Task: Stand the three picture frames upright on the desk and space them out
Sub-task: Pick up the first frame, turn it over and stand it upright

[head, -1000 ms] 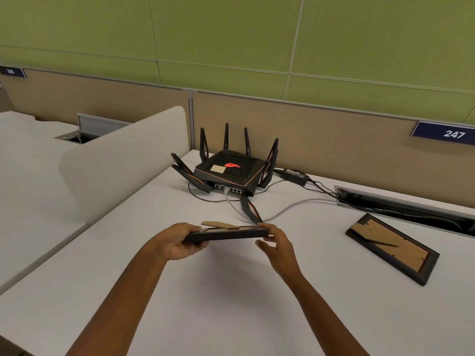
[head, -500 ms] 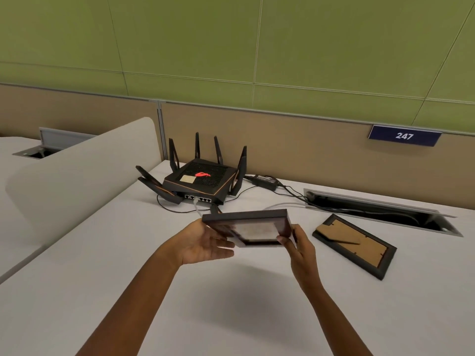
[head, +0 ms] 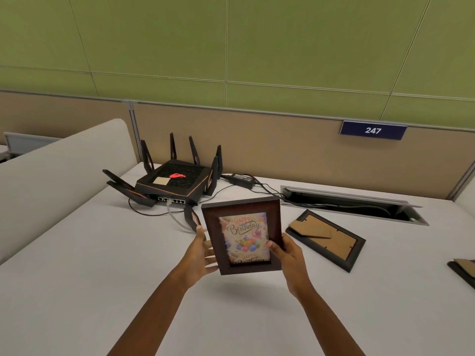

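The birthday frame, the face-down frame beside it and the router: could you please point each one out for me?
Birthday frame (head: 244, 236): head view, on the printed picture.
Face-down frame (head: 325, 240): head view, on its cardboard backing.
Router (head: 177, 182): head view, on its black top.

White bench (head: 102, 265): black router (head: 174, 182) with antennas at rear left; power adapter (head: 241, 179) beside it; two picture frames lying face-down, one (head: 326, 238) centre-right, another (head: 464, 272) at right edge.
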A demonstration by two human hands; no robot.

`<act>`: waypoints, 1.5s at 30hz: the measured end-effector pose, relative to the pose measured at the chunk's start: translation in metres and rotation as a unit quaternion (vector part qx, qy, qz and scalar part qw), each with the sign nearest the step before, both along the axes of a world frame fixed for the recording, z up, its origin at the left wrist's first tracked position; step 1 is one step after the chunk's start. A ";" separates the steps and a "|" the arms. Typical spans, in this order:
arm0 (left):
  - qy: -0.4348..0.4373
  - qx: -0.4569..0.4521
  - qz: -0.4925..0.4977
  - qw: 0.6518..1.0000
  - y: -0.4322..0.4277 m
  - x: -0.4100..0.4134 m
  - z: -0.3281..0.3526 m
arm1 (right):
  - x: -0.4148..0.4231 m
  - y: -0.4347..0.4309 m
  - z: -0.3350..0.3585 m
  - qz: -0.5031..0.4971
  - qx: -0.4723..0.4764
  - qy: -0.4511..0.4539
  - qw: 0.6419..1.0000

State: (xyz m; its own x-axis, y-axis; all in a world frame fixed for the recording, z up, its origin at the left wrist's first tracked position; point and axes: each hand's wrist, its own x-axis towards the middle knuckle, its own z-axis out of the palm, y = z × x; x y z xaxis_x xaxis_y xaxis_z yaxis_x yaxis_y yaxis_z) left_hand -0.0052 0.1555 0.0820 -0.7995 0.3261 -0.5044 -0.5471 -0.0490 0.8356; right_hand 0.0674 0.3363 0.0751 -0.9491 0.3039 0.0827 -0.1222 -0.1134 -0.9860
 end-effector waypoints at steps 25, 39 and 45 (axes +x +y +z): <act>0.045 0.029 0.100 0.994 0.038 -0.012 -0.010 | -0.022 0.006 -0.044 0.042 -0.029 -0.096 0.994; 0.273 -0.215 0.308 0.886 0.050 -0.008 -0.018 | -0.020 0.024 -0.042 0.052 0.104 -0.144 0.983; 0.592 -0.327 0.226 0.701 0.070 0.014 -0.007 | 0.000 0.063 -0.044 -0.013 0.165 -0.139 0.976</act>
State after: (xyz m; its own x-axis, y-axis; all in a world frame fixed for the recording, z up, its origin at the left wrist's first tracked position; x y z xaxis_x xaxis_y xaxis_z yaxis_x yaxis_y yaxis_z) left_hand 0.0085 0.2256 0.0750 -0.7316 -0.0877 0.6761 0.4959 0.6121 0.6160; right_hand 0.0677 0.3989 0.0310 -0.9410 0.3290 -0.0795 0.1566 0.2150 -0.9640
